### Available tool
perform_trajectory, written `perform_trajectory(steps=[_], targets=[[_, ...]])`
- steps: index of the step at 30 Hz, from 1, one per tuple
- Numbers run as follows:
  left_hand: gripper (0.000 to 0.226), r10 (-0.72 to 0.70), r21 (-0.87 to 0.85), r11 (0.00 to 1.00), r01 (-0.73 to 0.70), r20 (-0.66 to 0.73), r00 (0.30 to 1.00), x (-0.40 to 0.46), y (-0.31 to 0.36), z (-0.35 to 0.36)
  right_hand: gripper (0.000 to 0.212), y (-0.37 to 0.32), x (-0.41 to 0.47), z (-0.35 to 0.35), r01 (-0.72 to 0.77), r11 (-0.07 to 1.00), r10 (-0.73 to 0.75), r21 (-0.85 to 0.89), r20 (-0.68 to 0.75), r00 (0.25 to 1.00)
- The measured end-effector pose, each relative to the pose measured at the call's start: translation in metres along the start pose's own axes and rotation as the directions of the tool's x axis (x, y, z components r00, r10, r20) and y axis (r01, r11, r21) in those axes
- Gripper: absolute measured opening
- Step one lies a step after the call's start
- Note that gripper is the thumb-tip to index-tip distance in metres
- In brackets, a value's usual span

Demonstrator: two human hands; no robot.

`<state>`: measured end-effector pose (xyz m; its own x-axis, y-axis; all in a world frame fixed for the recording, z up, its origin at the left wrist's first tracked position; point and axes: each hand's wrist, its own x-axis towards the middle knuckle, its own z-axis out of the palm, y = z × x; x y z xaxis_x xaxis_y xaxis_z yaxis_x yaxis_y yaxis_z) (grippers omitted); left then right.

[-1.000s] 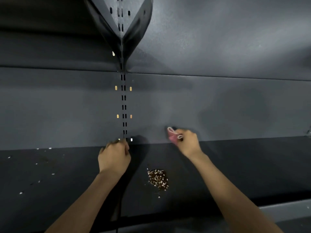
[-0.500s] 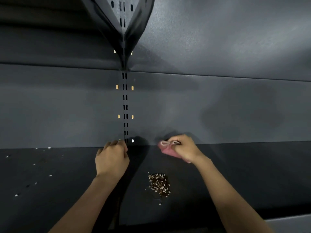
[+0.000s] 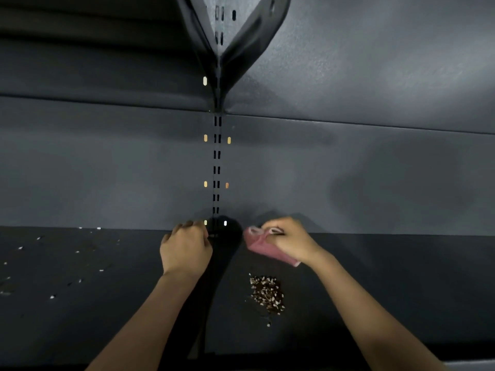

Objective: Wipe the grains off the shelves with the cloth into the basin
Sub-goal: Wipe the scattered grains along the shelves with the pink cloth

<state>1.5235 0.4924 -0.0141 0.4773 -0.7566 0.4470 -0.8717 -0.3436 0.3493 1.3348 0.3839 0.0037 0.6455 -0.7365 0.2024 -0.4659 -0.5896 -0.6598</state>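
Note:
A pink cloth (image 3: 261,245) lies bunched on the dark shelf (image 3: 388,285) at the foot of the back wall, gripped by my right hand (image 3: 289,241). A small heap of brown and white grains (image 3: 267,294) sits on the shelf just in front of the cloth. My left hand (image 3: 186,249) rests with curled fingers at the back of the shelf, beside the slotted upright, holding nothing I can see. Scattered white grains (image 3: 51,266) dot the left shelf section. No basin is in view.
A slotted vertical upright (image 3: 217,167) runs up the grey back panel between the two shelf sections. A shelf bracket (image 3: 227,30) and the underside of an upper shelf hang overhead. The shelf's front edge (image 3: 468,364) shows at bottom right.
My right hand has dragged the cloth left along the back wall and slightly down toward the grain heap. My left hand has stayed near the upright.

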Motion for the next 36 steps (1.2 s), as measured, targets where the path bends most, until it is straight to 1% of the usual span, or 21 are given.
perform_trajectory(steps=[2,3,4,6,8,11,13,14,16,17,18,19,20,23,26,28,30,33,34,35,36], targets=[[0.012,0.017,0.046,0.999,-0.017,-0.008,1.000,0.001,-0.001,0.001,0.025,0.008,0.008,-0.002,0.081,0.989,-0.104,-0.123,-0.197,0.975],[0.014,0.025,0.069,0.997,-0.024,-0.013,1.000,0.001,-0.001,0.001,0.030,0.011,0.013,-0.001,0.103,0.981,-0.139,-0.163,-0.233,0.962],[0.016,0.028,0.087,0.996,-0.027,-0.015,0.999,0.001,-0.001,0.001,0.035,0.013,0.016,0.000,0.125,0.975,-0.163,-0.182,-0.213,0.963],[0.018,0.019,0.104,0.994,-0.019,-0.008,1.000,0.002,-0.002,0.002,0.046,0.017,0.019,0.010,0.185,0.971,-0.199,-0.153,-0.080,0.977],[0.019,0.020,0.117,0.993,-0.021,0.005,1.000,0.002,-0.001,0.003,0.048,0.016,0.016,0.024,0.196,0.977,-0.195,-0.088,0.022,0.980],[0.021,0.020,0.124,0.992,-0.022,0.022,1.000,0.001,0.000,0.005,0.035,0.012,0.018,0.027,0.055,0.996,-0.061,0.069,0.079,0.995],[0.022,0.012,0.125,0.992,-0.015,0.025,1.000,0.002,-0.001,0.005,0.037,0.009,0.020,0.024,0.028,0.993,-0.040,0.113,0.101,0.994],[0.021,0.009,0.130,0.991,-0.013,0.026,1.000,0.002,-0.001,0.004,0.037,0.006,0.021,0.022,0.050,0.993,-0.056,0.105,0.056,0.997],[0.021,0.003,0.132,0.991,-0.007,0.031,1.000,0.003,-0.001,0.004,0.029,0.000,0.025,0.019,0.129,0.990,-0.125,0.050,-0.087,0.988],[0.021,0.000,0.133,0.991,-0.004,0.030,1.000,0.003,-0.001,0.004,0.022,-0.003,0.027,0.018,0.166,0.986,-0.164,0.003,-0.136,0.977],[0.021,-0.009,0.138,0.990,0.005,0.026,1.000,0.003,-0.002,0.003,0.020,-0.006,0.031,0.020,0.185,0.982,-0.190,-0.041,-0.149,0.971],[0.021,-0.023,0.146,0.989,0.020,0.021,0.999,0.003,-0.002,0.002,0.024,-0.008,0.034,0.023,0.187,0.979,-0.196,-0.077,-0.126,0.972],[0.021,-0.042,0.154,0.987,0.039,0.016,0.999,0.003,-0.003,0.002,0.028,-0.008,0.038,0.028,0.177,0.979,-0.184,-0.104,-0.069,0.980],[0.020,-0.086,0.165,0.983,0.085,-0.002,0.996,0.003,-0.005,0.000,0.032,-0.008,0.038,0.048,0.112,0.986,-0.093,-0.126,0.143,0.985],[0.019,-0.092,0.162,0.983,0.092,-0.004,0.996,0.004,-0.004,-0.001,0.027,-0.011,0.037,0.039,-0.003,1.000,-0.002,0.021,0.248,0.969],[0.019,-0.096,0.157,0.983,0.096,-0.008,0.995,0.003,-0.004,-0.001,0.034,-0.015,0.040,0.026,-0.062,0.996,0.041,0.057,0.313,0.949],[0.019,-0.110,0.159,0.981,0.111,-0.017,0.994,0.004,-0.004,-0.001,0.038,-0.019,0.044,0.018,-0.023,0.999,0.015,0.023,0.279,0.960],[0.018,-0.126,0.172,0.977,0.126,-0.011,0.992,0.004,-0.002,-0.002,0.036,-0.028,0.049,0.021,0.075,0.996,-0.079,0.048,0.093,0.993],[0.018,-0.130,0.177,0.976,0.129,-0.007,0.992,0.003,-0.003,-0.003,0.035,-0.031,0.050,0.027,0.089,0.996,-0.091,0.027,0.057,0.994],[0.018,-0.134,0.181,0.975,0.133,-0.003,0.991,0.003,-0.003,-0.003,0.035,-0.033,0.051,0.035,0.094,0.996,-0.094,-0.009,0.055,0.994],[0.018,-0.140,0.181,0.974,0.138,0.000,0.990,0.003,-0.004,-0.003,0.035,-0.034,0.052,0.045,0.092,0.995,-0.088,-0.037,0.087,0.992]])
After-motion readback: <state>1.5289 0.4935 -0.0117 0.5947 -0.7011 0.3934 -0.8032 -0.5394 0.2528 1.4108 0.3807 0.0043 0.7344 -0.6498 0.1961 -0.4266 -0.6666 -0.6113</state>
